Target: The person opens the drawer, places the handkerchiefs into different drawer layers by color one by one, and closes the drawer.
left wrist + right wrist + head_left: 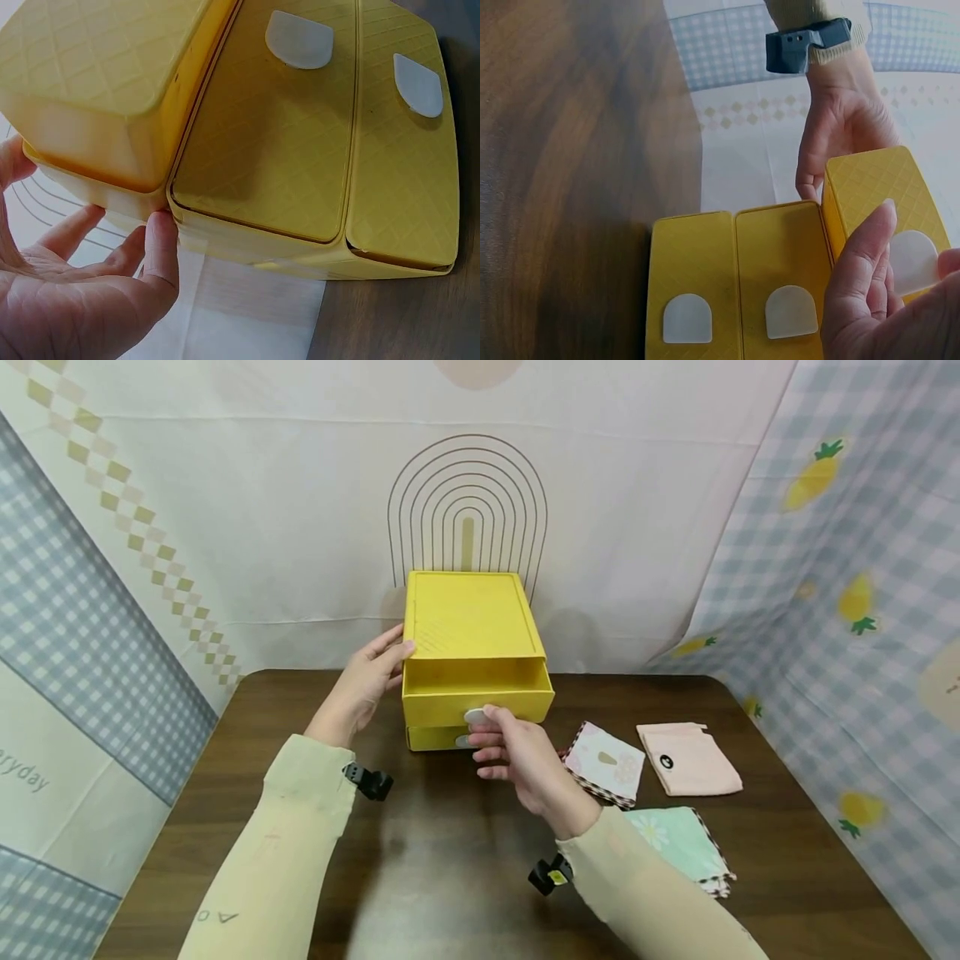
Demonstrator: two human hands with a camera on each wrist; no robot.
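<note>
A yellow drawer cabinet (472,610) stands toward the back of the table, with its top drawer (480,706) pulled partway out. Nothing shows inside the visible part of that drawer. My right hand (525,756) pinches the white handle (913,262) of the top drawer between thumb and fingers. The left hand (363,681) rests against the cabinet's left side near its upper front corner, fingertips touching it. In the left wrist view, a middle drawer (262,135) and a bottom drawer (405,172) sit closed, each with a white handle.
Right of the cabinet lie folded cloths: a white one (607,762) with a checked edge, a pink one (690,760), and a mint-green one (675,839) partly behind the right sleeve. A white printed curtain (300,527) hangs behind the dark wooden table (435,877).
</note>
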